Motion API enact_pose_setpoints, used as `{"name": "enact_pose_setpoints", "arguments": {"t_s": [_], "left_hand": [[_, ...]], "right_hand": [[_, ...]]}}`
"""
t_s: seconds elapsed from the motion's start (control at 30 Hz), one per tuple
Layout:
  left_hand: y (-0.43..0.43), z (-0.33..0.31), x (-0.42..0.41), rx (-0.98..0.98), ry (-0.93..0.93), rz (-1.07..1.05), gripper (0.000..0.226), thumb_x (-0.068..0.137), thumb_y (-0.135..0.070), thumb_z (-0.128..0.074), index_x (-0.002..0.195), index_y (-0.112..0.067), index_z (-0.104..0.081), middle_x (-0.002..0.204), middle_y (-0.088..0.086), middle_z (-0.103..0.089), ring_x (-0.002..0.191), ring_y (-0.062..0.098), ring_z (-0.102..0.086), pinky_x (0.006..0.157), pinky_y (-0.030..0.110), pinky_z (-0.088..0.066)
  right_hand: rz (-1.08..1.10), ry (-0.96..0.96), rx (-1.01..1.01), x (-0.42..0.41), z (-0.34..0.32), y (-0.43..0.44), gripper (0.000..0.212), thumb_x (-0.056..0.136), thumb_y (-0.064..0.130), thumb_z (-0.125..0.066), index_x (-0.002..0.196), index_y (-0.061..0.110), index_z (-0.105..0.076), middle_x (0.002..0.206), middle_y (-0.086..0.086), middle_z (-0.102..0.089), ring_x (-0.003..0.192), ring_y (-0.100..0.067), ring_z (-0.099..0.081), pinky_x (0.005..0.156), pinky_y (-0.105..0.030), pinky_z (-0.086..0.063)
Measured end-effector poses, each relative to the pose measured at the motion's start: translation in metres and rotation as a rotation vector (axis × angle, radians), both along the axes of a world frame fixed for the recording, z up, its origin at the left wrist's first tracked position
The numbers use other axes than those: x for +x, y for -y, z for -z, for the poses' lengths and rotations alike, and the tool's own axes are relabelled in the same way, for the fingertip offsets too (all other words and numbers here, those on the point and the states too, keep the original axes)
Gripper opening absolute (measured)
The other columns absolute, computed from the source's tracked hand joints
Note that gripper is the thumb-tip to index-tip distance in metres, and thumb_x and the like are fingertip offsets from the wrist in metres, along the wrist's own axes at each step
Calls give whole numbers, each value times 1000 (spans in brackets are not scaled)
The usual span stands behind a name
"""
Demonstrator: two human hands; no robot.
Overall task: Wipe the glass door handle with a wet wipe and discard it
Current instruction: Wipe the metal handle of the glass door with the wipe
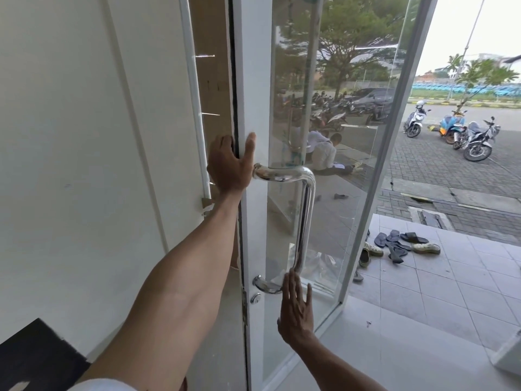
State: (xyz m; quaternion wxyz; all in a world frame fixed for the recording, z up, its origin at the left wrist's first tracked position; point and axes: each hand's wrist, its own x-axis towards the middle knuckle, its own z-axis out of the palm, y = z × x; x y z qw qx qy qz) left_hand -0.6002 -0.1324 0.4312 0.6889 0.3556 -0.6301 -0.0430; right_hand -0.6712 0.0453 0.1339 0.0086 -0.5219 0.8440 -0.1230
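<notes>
Hiding handle's point(303, 210) lower bend: right hand point(296, 309).

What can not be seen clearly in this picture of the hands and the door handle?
- Wet wipe: only a white edge shows, head view, behind the right hand.
- Handle's lower bend: covered by that hand's fingers.
- Left hand's fingertips: wrapped behind the door frame edge.
- Lock: too small for detail.

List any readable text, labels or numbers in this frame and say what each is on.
None can be read.
Glass door: greenish marks on the glass, too faint to read.
Parked scooters: any plates or decals are too small to read.
Door handle, lock: no markings visible.
</notes>
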Motion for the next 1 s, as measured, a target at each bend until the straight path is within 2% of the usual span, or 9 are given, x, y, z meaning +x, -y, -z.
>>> {"name": "enact_pose_setpoints", "arguments": {"t_s": [0.1,0.23,0.33,0.43,0.53,0.63,0.77,0.9,1.0], "left_hand": [[1,2,-2,3,-14,0,57,88,-63,-51,65,-11,-48,67,-2,-48,62,15,-47,50,29,-35],[1,1,-3,10,-17,-16,58,88,-63,-49,66,-10,-51,69,-1,-51,63,14,-47,50,26,-34],[1,1,-2,14,-12,-23,57,88,-62,-50,65,-10,-50,70,0,-52,62,13,-45,50,25,-32],[-1,0,-2,30,-6,-40,55,89,-61,-51,65,-11,-48,70,-2,-48,62,12,-42,53,24,-27],[1,0,-2,34,-9,-44,55,89,-61,-50,65,-11,-47,70,-3,-47,62,13,-42,53,24,-27],[6,1,-2,34,-11,-41,55,89,-61,-50,65,-11,-46,70,-2,-48,63,15,-44,52,26,-29],[9,1,-3,24,-17,-44,55,90,-60,-49,66,-11,-46,70,-1,-47,63,17,-44,52,26,-30],[12,2,-2,21,-10,-54,52,90,-60,-48,66,-13,-44,70,-4,-45,63,16,-44,53,25,-29],[14,2,-2,18,-9,-51,52,90,-60,-48,67,-13,-47,70,-4,-47,64,16,-47,52,25,-33]], "right_hand": [[53,145,-20,13,-5,5,123,72,36,-67,146,1,25,152,-13,36,144,-27,28,120,-40,9],[232,461,-195,46,-24,24,121,76,49,-58,143,1,30,147,-8,41,142,-20,27,121,-37,3],[345,662,-243,53,-32,44,120,74,49,-64,147,-8,14,155,-17,24,146,-27,18,121,-34,1],[553,1077,-373,45,-42,59,108,68,32,-72,142,-9,-5,151,-26,-5,141,-35,-18,109,-34,-32],[549,1641,-520,26,-49,58,77,45,29,-78,112,7,-47,112,-13,-50,92,-24,-57,74,-30,-43],[478,2053,-673,2,-40,53,55,64,44,-80,98,8,-56,85,-10,-54,71,-20,-53,68,-27,-42],[582,2400,-853,3,-16,48,75,88,69,-41,119,2,-52,114,-17,-56,98,-29,-57,89,-39,-50],[641,2554,-740,23,-4,52,84,91,71,-21,124,0,-52,111,-21,-62,94,-35,-62,66,-49,-58],[622,2535,-675,25,-5,53,89,92,71,-17,128,-2,-52,113,-21,-63,98,-35,-61,75,-46,-57]]}}
